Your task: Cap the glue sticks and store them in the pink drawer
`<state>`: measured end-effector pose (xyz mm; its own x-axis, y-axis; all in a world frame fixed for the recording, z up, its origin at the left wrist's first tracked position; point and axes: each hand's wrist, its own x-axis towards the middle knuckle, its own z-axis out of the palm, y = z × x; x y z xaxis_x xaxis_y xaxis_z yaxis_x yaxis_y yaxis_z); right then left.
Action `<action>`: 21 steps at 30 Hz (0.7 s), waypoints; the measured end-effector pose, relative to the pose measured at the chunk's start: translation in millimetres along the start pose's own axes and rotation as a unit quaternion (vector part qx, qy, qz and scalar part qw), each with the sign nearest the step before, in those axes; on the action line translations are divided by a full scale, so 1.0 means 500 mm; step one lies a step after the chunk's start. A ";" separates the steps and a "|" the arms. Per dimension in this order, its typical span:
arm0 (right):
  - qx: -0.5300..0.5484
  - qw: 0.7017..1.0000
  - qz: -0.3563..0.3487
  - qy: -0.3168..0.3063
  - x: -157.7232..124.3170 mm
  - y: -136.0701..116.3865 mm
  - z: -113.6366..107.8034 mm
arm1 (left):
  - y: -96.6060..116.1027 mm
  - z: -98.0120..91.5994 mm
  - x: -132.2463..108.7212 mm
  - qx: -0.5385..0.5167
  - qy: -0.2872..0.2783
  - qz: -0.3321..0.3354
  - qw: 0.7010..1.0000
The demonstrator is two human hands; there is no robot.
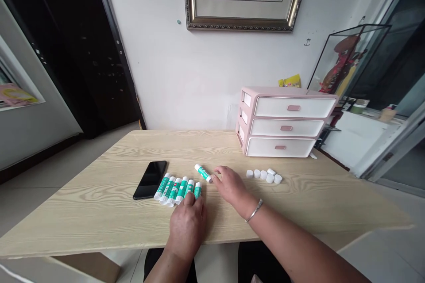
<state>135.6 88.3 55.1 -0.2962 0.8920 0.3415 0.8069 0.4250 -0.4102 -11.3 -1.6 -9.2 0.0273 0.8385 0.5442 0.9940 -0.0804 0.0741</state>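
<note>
Several glue sticks (174,191), white tubes with green labels, lie side by side in a slanted row on the table. My left hand (188,221) is closed at the right end of this row, its fingers curled over the near end of the last glue stick (198,190). Its fingertips are partly hidden. One separate glue stick (203,173) lies farther back, tilted to the row. My right hand (229,185) is beside its near end, thumb and forefinger apart; whether the thumb touches it I cannot tell. To the right sit several white caps (264,175) in a loose group.
A black phone (151,180) lies left of the row on the wooden table (109,216). A pink and white drawer unit (287,124) stands at the back right against the wall, a yellow packet (291,81) on top. The table's front edge is close to my legs.
</note>
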 end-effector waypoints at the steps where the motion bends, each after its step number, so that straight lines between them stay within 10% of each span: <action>1: 0.002 1.000 -0.003 -0.009 0.004 -0.011 0.013 | 0.000 -0.002 0.001 -0.002 -0.003 0.003 1.000; 16: 0.092 0.995 0.032 -0.029 -0.027 0.031 0.070 | 0.005 -0.021 0.020 -0.013 -0.063 -0.045 0.997; 21: 0.393 0.910 0.131 -0.017 -0.101 0.032 0.047 | 0.010 -0.029 0.019 -0.011 -0.054 -0.044 0.998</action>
<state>151.3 53.8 11.5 -0.1720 0.9773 0.1242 0.2420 0.1641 -0.9563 -7.7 -1.7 8.6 -0.0465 0.8963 0.4409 0.9905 -0.0157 0.1364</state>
